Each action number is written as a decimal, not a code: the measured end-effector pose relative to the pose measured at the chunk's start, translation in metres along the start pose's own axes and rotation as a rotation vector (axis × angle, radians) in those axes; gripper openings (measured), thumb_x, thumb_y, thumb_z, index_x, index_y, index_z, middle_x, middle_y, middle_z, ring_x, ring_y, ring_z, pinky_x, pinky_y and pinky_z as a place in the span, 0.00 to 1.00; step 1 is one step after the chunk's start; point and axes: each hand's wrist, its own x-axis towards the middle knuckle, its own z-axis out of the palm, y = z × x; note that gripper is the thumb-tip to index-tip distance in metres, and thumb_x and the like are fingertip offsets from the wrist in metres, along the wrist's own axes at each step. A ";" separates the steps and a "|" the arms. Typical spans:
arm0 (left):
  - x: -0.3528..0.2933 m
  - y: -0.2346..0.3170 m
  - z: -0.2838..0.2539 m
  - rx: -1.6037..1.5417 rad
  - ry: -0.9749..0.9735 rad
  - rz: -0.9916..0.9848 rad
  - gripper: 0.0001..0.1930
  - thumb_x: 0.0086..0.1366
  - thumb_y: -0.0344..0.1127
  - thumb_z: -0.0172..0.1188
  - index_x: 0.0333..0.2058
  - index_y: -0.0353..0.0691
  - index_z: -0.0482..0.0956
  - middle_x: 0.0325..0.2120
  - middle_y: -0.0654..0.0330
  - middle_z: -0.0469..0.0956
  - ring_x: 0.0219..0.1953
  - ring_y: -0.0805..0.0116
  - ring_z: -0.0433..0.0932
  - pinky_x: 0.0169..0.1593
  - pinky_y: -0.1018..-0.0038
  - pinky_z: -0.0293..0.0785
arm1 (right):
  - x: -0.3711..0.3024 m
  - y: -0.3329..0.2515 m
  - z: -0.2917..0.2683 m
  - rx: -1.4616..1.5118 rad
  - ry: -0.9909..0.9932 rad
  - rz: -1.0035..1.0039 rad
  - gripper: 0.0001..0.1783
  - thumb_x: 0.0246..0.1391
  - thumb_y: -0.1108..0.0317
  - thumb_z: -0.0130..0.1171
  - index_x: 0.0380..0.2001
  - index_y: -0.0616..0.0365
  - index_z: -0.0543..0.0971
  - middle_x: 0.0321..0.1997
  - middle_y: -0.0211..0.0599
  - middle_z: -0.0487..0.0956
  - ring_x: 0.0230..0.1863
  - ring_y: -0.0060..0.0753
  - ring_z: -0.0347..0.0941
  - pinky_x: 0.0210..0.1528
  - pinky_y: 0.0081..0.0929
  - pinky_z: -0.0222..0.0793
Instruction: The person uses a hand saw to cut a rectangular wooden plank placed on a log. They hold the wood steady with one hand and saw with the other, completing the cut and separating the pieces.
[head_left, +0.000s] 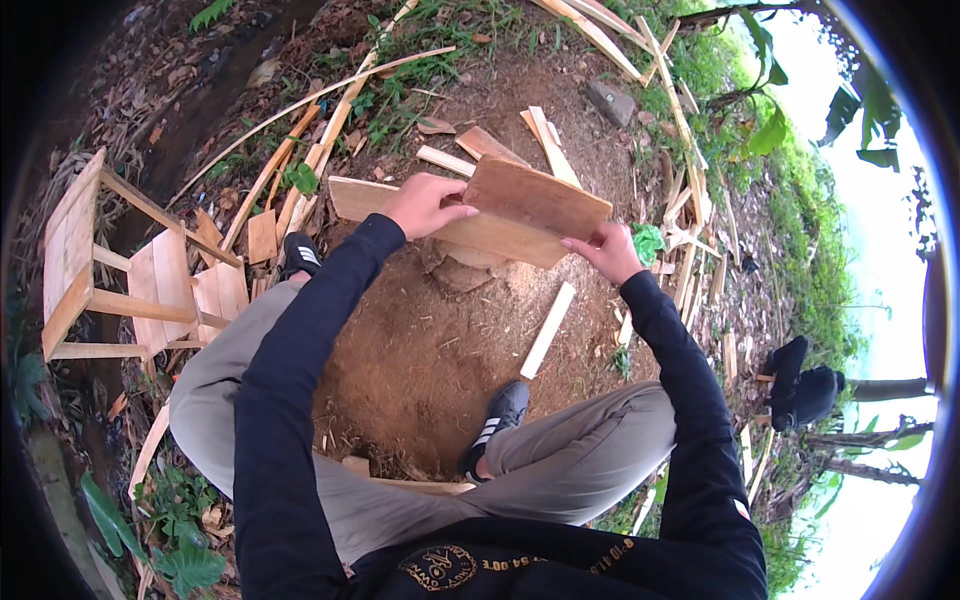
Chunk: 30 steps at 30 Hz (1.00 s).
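Brown wooden board [535, 200] held between 2 hands above a longer pale plank [420, 215], left hand [425, 205] gripping its left end, right hand [608, 250] gripping its lower right edge, sawdust-covered ground [420, 350] below.

We see two flat wooden boards held together above the sawdust-covered ground. The reddish-brown board [535, 197] sits on top, roughly rectangular, tilted so its long side runs from ten o'clock to four o'clock. Beneath it lies a paler, longer board [355, 197], touching it and jutting out toward nine o'clock, its face smooth and its end cut square.
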 end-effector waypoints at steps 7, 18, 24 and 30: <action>0.013 -0.015 0.017 0.358 0.047 -0.049 0.18 0.68 0.53 0.56 0.36 0.43 0.77 0.28 0.56 0.78 0.35 0.56 0.76 0.46 0.61 0.70 | 0.013 0.040 0.019 0.400 0.249 0.070 0.15 0.55 0.65 0.69 0.39 0.67 0.83 0.26 0.36 0.84 0.25 0.20 0.78 0.30 0.23 0.74; -0.009 -0.033 0.039 -0.284 0.131 -0.370 0.27 0.70 0.56 0.53 0.55 0.38 0.75 0.56 0.49 0.73 0.61 0.50 0.70 0.64 0.57 0.62 | 0.007 0.068 0.046 0.969 -0.457 0.452 0.18 0.64 0.59 0.61 0.39 0.68 0.78 0.32 0.45 0.83 0.29 0.33 0.82 0.32 0.26 0.82; -0.032 -0.026 0.038 0.359 -0.082 -0.071 0.64 0.45 0.76 0.66 0.69 0.34 0.53 0.69 0.46 0.57 0.73 0.51 0.50 0.74 0.49 0.42 | 0.018 0.061 0.065 0.797 -0.594 0.534 0.23 0.61 0.52 0.63 0.33 0.66 0.79 0.25 0.43 0.83 0.22 0.32 0.81 0.23 0.26 0.80; -0.023 -0.028 0.038 0.435 -0.101 0.002 0.60 0.43 0.72 0.69 0.68 0.37 0.59 0.65 0.50 0.64 0.68 0.53 0.59 0.70 0.53 0.50 | 0.013 0.061 0.072 0.755 -0.596 0.528 0.24 0.62 0.49 0.61 0.33 0.65 0.79 0.25 0.43 0.84 0.22 0.31 0.82 0.23 0.24 0.78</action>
